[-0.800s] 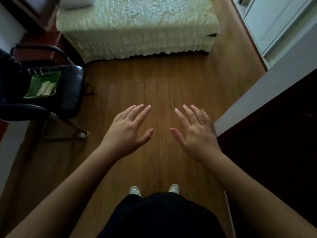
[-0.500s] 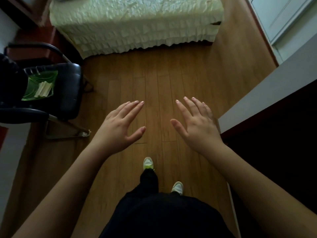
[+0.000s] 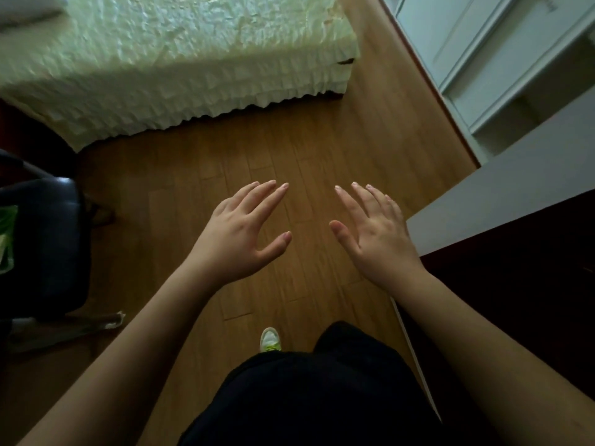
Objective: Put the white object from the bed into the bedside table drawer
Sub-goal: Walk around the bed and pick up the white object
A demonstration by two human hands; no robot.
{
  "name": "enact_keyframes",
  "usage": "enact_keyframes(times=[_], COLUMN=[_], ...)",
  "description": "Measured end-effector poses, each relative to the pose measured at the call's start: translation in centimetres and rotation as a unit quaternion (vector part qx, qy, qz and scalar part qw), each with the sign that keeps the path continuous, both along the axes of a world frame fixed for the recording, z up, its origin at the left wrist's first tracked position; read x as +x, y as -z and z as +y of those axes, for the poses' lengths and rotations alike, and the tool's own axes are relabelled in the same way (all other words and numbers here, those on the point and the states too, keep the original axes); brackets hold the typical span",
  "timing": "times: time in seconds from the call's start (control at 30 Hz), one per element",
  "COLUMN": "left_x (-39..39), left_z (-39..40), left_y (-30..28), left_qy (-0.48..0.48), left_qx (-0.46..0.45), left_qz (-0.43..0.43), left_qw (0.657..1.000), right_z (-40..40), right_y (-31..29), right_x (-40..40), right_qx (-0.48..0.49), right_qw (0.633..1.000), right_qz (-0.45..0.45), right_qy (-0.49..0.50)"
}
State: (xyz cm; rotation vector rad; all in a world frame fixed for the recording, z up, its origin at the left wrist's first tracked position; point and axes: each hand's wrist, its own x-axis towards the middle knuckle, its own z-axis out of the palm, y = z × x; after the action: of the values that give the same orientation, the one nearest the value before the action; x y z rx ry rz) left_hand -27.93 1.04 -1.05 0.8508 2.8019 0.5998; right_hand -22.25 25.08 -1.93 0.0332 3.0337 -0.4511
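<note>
A bed (image 3: 180, 59) with a pale ruffled cover fills the top left of the head view. A white pillow-like shape (image 3: 22, 8) shows at its far left corner, cut off by the frame. My left hand (image 3: 238, 233) and my right hand (image 3: 376, 233) hover palm-down over the wooden floor, fingers spread, holding nothing, well short of the bed. No bedside table drawer is in sight.
A black chair (image 3: 42, 246) with a green bag (image 3: 6, 239) on its seat stands at the left. White cabinet doors (image 3: 489, 59) line the right wall, and a dark unit with a pale top (image 3: 502, 194) juts in at the right. Wooden floor (image 3: 225, 162) lies ahead.
The bed has come nearer and larger in view as I step forward. The chair has slid toward the left edge. Both hands stay open and spread.
</note>
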Motion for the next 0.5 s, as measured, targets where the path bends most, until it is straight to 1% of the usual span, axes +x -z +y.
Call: enact_keyframes(times=[0.1,0.23,0.4,0.5], left_x=[-3.6,-9.3,-17.0,-21.0], left_z=[2.7,7.2,13.9,17.8], left_y=[-0.6,-1.0,-1.0,-1.4], left_qy=[0.014,0.025,0.019,0.024], left_qx=[0.0,-0.004,-0.041,-0.047], left_qz=[0.003,0.003,0.003,0.001], left_qw=[1.0,1.0,0.999,0.999], right_z=[1.9,6.4,13.0,17.2], right_y=[-0.3,-0.3,0.1,-0.2], right_x=[-2.7,-8.4,-16.1,-19.7], right_qx=[0.003,-0.004,-0.008,-0.018], right_qw=[1.0,0.998,0.997,0.997], right_qz=[0.004,0.016,0.036,0.035], right_qy=[0.022,0.058,0.064,0.072])
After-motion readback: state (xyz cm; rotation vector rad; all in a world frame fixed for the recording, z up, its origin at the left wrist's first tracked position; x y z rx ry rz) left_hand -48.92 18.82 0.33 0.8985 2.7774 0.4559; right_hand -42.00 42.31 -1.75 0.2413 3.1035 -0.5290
